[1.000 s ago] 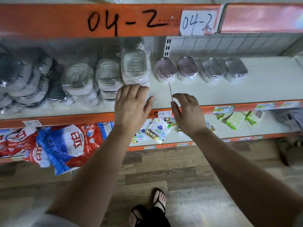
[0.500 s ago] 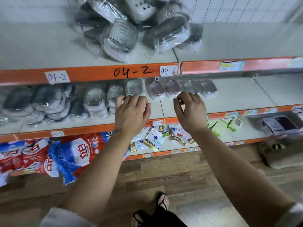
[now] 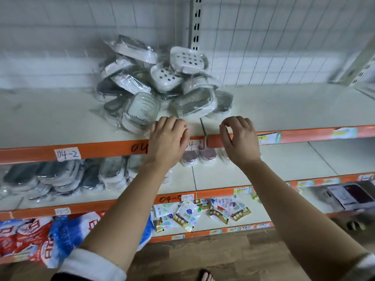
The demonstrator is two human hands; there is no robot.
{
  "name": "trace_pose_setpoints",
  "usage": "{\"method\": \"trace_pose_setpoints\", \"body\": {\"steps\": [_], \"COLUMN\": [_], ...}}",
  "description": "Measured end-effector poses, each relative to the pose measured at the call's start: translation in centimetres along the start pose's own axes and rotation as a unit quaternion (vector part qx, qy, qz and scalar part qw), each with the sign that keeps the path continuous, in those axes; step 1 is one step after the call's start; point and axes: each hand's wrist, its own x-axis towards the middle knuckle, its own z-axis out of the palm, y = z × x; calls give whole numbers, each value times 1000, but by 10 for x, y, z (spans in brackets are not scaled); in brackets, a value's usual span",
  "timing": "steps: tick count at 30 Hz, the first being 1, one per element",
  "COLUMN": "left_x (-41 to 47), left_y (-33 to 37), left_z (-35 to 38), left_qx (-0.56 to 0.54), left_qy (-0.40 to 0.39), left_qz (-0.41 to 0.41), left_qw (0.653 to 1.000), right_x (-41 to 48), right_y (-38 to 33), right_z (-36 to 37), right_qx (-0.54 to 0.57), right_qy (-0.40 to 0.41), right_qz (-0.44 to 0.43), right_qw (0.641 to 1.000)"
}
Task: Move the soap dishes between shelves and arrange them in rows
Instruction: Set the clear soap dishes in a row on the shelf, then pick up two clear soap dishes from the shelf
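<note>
- Wrapped soap dishes [image 3: 162, 88] lie heaped on the upper shelf [image 3: 284, 106].
- The lower dishes [image 3: 113, 171] are partly hidden behind the orange rail [image 3: 101, 151] and the arms.
- The left hand [image 3: 168, 138] and right hand [image 3: 240, 138] hover at the rail, fingers loosely curled and empty.

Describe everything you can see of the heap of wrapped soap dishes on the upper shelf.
The heap of soap dishes in clear plastic wrap lies jumbled on the white upper shelf, near the white grid back wall. They look plastic: rounded rectangles in white, grey and dark tones, some slatted, two white ones with round holes. Several lean tilted on others. The left hand is close to its front edge; contact is unclear.
</note>
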Motion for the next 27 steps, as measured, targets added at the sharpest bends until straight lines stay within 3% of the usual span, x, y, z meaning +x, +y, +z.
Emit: {"method": "trace_pose_setpoints", "body": {"steps": [5, 13, 19, 27], "left_x": [37, 83, 82, 80], "left_y": [8, 0, -4, -5], "left_z": [39, 72, 77, 79], "left_qx": [-52, -59, -92, -212], "left_qy": [-13, 28, 47, -70], "left_qz": [-34, -74, -96, -142], "left_qw": [998, 995, 990, 964], "right_x": [28, 65, 51, 54], "right_y": [36, 70, 81, 81], "right_z": [11, 34, 51, 52], "right_qx": [11, 47, 33, 33], "right_qy": [-13, 6, 22, 0], "right_qz": [17, 28, -12, 28], "right_qw": [1000, 998, 999, 999]}}
